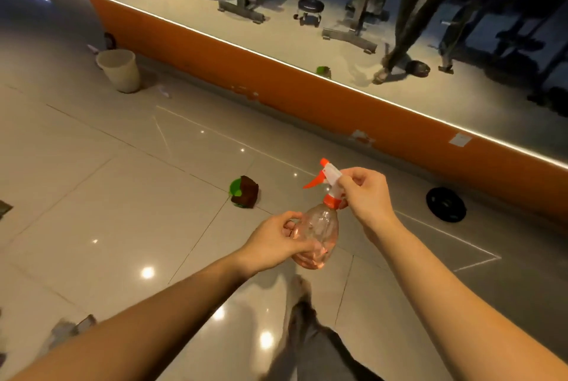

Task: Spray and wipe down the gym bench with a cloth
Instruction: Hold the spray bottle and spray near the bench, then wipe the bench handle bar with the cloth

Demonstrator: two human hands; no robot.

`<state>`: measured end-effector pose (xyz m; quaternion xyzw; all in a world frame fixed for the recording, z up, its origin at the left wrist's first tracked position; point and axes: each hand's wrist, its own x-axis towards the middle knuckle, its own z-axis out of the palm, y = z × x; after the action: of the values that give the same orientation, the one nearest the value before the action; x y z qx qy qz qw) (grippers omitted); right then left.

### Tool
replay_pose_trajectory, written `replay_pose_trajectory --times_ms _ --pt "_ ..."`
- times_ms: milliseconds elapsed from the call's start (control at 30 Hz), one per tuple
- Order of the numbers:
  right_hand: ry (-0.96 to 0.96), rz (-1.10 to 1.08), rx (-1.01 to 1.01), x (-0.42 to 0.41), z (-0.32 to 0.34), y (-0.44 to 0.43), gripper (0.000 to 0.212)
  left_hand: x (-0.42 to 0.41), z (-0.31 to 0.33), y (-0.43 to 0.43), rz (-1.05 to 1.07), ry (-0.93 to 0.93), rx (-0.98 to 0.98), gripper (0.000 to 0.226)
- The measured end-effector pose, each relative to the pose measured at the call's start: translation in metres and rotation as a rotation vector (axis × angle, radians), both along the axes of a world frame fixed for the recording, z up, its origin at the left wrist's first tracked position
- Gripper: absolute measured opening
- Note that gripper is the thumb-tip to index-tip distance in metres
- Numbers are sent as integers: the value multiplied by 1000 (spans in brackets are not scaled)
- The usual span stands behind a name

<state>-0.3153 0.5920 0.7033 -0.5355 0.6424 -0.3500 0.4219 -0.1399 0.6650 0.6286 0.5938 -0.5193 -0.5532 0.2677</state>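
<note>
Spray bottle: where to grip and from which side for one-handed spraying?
Take the spray bottle at the narrow neck by the orange collar, coming from the right, behind the white head. The trigger hangs on the left side, within a forefinger's reach; the bulbous body that the left hand holds looks too wide to wrap.

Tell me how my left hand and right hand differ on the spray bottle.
The left hand wraps the clear body of the spray bottle; the right hand pinches its white spray head. The left hand sits lower, the right hand higher, near the orange collar. Both hold the same bottle.
</note>
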Motion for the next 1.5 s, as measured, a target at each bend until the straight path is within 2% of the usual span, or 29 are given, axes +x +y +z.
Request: replay_pose_trajectory --times_ms 67,200,367,500,600,700,833,933,1000,1067,1167,1267,1333,1433,1500 --pt "-39 35 24 15 -21 -47 14 14 -23 -38 68 1 37 83" --pt "-122 119 166 41 -72 -150 12 38 -49 -119 151 -129 69 69" --pt "-180 215 267 75 -134 -244 12 64 -99 -202 183 -218 135 73" --pt "-166 160 304 87 -202 -300 11 75 -162 -258 182 -225 201 72" --pt "-178 135 350 94 -277 -333 7 84 -225 -288 171 -228 231 68" --pt "-229 100 389 108 -360 -362 12 100 -303 -318 136 -233 247 67" --pt "-291 95 395 131 -475 -395 5 132 -417 -355 55 -226 258 61" --pt "-298 100 393 141 -560 -415 3 162 -497 -383 25 -261 270 45" --pt "-314 112 382 146 -612 -429 5 189 -546 -406 109 -324 293 31" --pt "-264 160 367 151 -658 -443 9 217 -590 -433 153 -480 314 21" --pt "-139 305 340 161 -713 -459 17 241 -642 -462 199 -660 332 28" --pt "35 444 266 167 -750 -477 20 250 -684 -477 251 -642 349 39" --pt "87 536 206 164 -760 -485 16 252 -700 -487 284 -602 343 47" --pt "106 620 193 161 -760 -484 2 248 -704 -501 376 -524 335 55" --pt "211 649 210 162 -760 -481 9 240 -704 -508 412 -470 369 53"
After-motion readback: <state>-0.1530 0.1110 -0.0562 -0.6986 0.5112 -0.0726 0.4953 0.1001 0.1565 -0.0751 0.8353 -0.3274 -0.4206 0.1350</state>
